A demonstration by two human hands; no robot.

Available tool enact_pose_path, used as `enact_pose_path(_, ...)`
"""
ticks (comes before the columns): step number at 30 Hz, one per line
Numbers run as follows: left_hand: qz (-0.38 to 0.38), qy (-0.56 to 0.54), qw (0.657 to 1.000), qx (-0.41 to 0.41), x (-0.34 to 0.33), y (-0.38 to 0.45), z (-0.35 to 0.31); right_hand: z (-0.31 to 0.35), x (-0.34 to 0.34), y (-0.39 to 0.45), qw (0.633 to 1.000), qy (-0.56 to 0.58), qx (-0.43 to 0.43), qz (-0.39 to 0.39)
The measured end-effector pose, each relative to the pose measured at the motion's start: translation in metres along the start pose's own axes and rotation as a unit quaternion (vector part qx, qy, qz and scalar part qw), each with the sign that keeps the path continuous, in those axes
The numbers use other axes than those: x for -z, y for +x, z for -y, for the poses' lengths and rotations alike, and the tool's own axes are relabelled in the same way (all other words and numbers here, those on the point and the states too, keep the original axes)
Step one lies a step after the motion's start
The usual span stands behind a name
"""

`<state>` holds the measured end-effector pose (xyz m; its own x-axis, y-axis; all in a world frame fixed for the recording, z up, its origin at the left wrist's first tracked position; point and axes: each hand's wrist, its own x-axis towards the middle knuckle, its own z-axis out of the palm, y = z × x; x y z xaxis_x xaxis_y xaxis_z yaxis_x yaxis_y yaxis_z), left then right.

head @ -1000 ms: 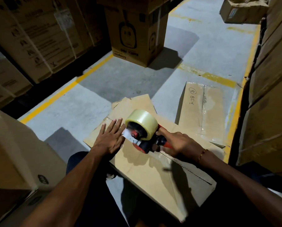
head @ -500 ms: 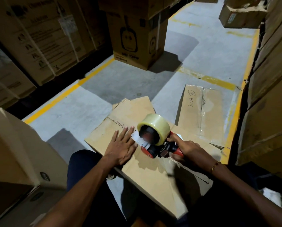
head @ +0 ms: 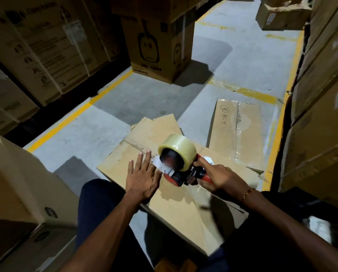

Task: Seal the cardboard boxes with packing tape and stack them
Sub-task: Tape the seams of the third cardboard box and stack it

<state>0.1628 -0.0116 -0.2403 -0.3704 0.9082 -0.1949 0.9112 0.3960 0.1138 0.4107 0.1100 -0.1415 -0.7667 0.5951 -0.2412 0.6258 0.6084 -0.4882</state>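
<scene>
Both hands are seen at work on a cardboard box (head: 176, 203) that lies across the person's lap, low in the middle of the head view. The left hand (head: 142, 177) is laid flat on the box top with its fingers straight and spread, pressing the cardboard just beside the front of a tape dispenser (head: 181, 171). The right hand (head: 221, 178) is wrapped around the red handle of the dispenser, the fingers curled about it. A roll of clear packing tape (head: 179, 148) is carried on the dispenser, which is set on the box top along the seam between the flaps. A short white piece of tape or label is seen at the dispenser's front edge, touching the left fingertips. A gold bracelet (head: 247, 193) is worn on the right wrist.

Flattened cardboard sheets (head: 156, 126) are spread on the grey concrete floor (head: 140, 99) beyond the box, and another flat sheet marked "BOX" (head: 236, 130) lies to the right of them. A printed carton (head: 158, 46) is stood farther back at the centre, near a yellow floor line (head: 79, 112). Stacks of large cartons (head: 38, 48) are ranged along the left, and more are piled along the right edge (head: 321, 99). A pale box (head: 13, 185) is placed just beside the person's left leg.
</scene>
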Motion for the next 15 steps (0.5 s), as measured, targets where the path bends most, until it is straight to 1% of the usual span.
enact_pose_path(5, 0.006, 0.002, 1.0, 0.005, -0.002, 0.004, 0.002, 0.006, 0.005, 0.011, 0.999, -0.048, 0.005, 0.019)
enact_pose_path(10, 0.008, 0.01, 1.0, -0.004, 0.0, 0.007, 0.005, 0.008, 0.014, 0.015, 0.997, -0.07, 0.013, 0.043)
enact_pose_path(13, 0.012, 0.023, 1.0, -0.017, 0.003, 0.011, 0.008, -0.004, 0.016, 0.005, 0.996, -0.08, 0.019, 0.038)
enact_pose_path(15, 0.013, 0.026, 0.999, -0.022, 0.003, 0.013, 0.009, -0.009, 0.015, -0.005, 0.997, -0.072, 0.007, 0.031)
